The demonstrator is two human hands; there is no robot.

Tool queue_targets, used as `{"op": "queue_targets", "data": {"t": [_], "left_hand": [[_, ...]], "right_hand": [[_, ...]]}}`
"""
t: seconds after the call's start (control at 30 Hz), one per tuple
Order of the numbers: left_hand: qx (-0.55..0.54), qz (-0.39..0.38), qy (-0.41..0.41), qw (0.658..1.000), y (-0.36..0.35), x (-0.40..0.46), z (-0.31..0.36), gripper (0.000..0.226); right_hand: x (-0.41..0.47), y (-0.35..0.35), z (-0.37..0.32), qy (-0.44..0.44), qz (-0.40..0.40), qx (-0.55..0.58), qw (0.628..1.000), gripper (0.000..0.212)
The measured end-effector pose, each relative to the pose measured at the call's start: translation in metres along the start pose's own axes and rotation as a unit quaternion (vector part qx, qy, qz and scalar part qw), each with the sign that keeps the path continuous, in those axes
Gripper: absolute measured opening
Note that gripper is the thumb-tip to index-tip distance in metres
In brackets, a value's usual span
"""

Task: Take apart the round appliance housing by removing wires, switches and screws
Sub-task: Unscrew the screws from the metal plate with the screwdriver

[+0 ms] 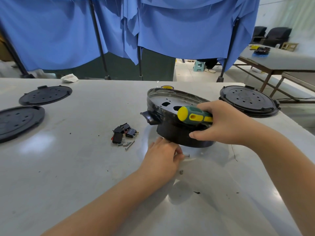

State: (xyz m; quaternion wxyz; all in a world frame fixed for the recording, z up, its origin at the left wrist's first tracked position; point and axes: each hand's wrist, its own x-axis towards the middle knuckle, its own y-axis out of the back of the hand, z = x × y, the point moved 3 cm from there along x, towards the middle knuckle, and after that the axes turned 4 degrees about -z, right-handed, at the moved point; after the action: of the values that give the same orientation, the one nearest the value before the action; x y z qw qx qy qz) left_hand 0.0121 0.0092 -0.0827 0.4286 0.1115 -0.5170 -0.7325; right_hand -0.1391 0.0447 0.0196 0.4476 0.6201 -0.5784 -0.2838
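The round black appliance housing [172,114] is tilted up on the grey table, its open face turned toward the far left. My right hand [221,121] grips both the housing's near rim and a green and yellow screwdriver [194,115] laid across it. Just below the housing's lower edge, my left hand [162,157] pinches a small screw [187,155] at the table surface. Another loose screw [181,171] lies a little nearer to me. A pile of removed black switches [123,133] and several screws [128,144] sits to the left of the housing.
Two black perforated round plates [45,94] [18,120] lie at the far left. A stack of similar plates [248,100] sits at the right. A yellow tape roll [166,87] shows behind the housing. Blue curtains hang beyond the table's far edge, and a second table stands at the right.
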Motion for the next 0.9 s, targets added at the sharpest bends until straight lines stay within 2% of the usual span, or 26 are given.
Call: {"op": "queue_targets", "data": {"t": [0.2, 0.3, 0.4, 0.57, 0.77, 0.83, 0.9], "left_hand": [[0.054, -0.060, 0.021, 0.997, 0.017, -0.007, -0.011, 0.012], [-0.005, -0.087, 0.078, 0.993, 0.049, -0.012, -0.037, 0.013], [-0.048, -0.040, 0.146, 0.987, 0.076, -0.013, -0.070, 0.014], [0.027, -0.009, 0.194, 0.981, 0.075, -0.013, -0.091, 0.012], [0.102, 0.010, 0.143, 0.984, 0.064, -0.015, -0.081, 0.008], [0.058, 0.039, 0.106, 0.992, 0.061, -0.016, -0.066, 0.008], [-0.039, 0.033, 0.045, 0.998, 0.054, -0.018, -0.043, 0.008]], "right_hand": [[0.000, -0.002, 0.005, 0.001, 0.002, -0.006, 1.000, 0.022], [0.000, -0.003, 0.005, 0.007, 0.007, -0.006, 1.000, 0.023], [-0.001, -0.004, 0.002, 0.004, 0.004, -0.003, 1.000, 0.023], [-0.002, -0.006, -0.001, 0.005, -0.007, -0.005, 1.000, 0.021], [-0.002, -0.009, -0.004, 0.005, -0.005, -0.015, 1.000, 0.023], [-0.002, -0.009, -0.004, 0.004, -0.005, -0.019, 1.000, 0.023], [-0.003, -0.009, -0.004, 0.005, -0.003, -0.023, 1.000, 0.024]]}}
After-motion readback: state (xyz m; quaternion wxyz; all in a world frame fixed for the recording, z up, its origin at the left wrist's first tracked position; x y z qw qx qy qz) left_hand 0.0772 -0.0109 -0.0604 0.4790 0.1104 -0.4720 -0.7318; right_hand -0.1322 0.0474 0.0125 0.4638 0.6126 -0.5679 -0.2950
